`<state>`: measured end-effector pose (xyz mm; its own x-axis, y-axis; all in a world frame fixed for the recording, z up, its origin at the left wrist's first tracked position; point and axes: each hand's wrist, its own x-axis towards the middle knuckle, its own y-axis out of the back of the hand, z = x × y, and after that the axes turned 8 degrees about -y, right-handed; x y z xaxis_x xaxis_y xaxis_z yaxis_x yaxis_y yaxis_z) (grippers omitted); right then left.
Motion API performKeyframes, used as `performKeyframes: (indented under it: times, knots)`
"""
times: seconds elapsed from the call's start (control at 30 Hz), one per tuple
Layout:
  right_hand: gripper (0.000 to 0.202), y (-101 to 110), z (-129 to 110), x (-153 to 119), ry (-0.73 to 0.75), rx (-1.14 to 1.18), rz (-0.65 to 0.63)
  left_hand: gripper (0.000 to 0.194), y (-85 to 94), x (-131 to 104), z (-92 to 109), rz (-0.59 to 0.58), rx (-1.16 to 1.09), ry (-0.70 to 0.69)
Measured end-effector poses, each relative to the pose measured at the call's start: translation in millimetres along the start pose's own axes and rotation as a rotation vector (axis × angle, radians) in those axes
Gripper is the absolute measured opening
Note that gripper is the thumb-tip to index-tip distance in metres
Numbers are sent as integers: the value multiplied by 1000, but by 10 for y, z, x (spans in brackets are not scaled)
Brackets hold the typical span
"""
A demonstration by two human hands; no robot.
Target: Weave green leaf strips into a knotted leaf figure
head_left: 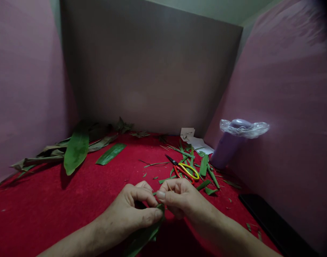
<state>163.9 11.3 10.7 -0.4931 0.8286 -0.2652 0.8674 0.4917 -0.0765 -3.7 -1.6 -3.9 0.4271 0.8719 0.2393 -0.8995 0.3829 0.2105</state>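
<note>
My left hand [131, 208] is closed, thumb and fingers pinching the upper end of a green leaf [144, 240] that hangs toward the bottom edge of the view. Close beside it, my right hand [183, 195] pinches a thin brownish stick [170, 187] between thumb and forefinger, right at the leaf's top end. Fingers hide most of the stick, so I cannot tell whether it touches the leaf. Just beyond my right hand lie scissors [190, 172] with one red and one yellow handle, their dark blades pointing away to the left.
Cut leaf pieces [203, 165] litter the red cloth [40, 210] around the scissors. Whole leaves [76, 151] and a cut leaf section [110, 154] lie at left. A plastic-topped purple container [226, 150], white papers [199, 144] and a black flat object [276, 221] stand or lie right.
</note>
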Motion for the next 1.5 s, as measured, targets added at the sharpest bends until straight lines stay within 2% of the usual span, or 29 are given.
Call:
performKeyframes:
  times: [0.23,0.43,0.53,0.63,0.73,0.87,0.97,1.1,1.27,1.33,1.43,1.5]
  knots:
    - [37,36,25,61,47,56,61,10,6,-12,-36,50,-20,-2]
    - [41,72,37,78,75,-31,80,11,17,24,35,105,-49,-33]
    - [44,89,70,96,135,-198,187,12,16,33,79,170,-44,-23]
    - [33,139,109,119,275,-497,412,13,26,30,95,252,-151,17]
    - [24,202,134,147,356,-840,613,13,50,24,88,300,-298,69]
    - [13,212,156,182,481,-1079,700,12,85,29,103,326,-425,180]
    - [17,118,170,176,544,-1000,614,10,125,47,130,440,-470,203]
    - [25,-96,149,110,413,-678,379,11,210,86,119,575,-599,171]
    - [26,-359,144,88,239,-429,180,11,280,129,48,669,-651,170]
    - [29,-450,194,141,157,-332,141,13,280,136,32,694,-659,168]
    - [37,-554,305,267,73,-109,162,16,266,139,22,720,-663,155]
    - [45,-589,372,344,56,-66,171,18,262,140,16,729,-663,148]
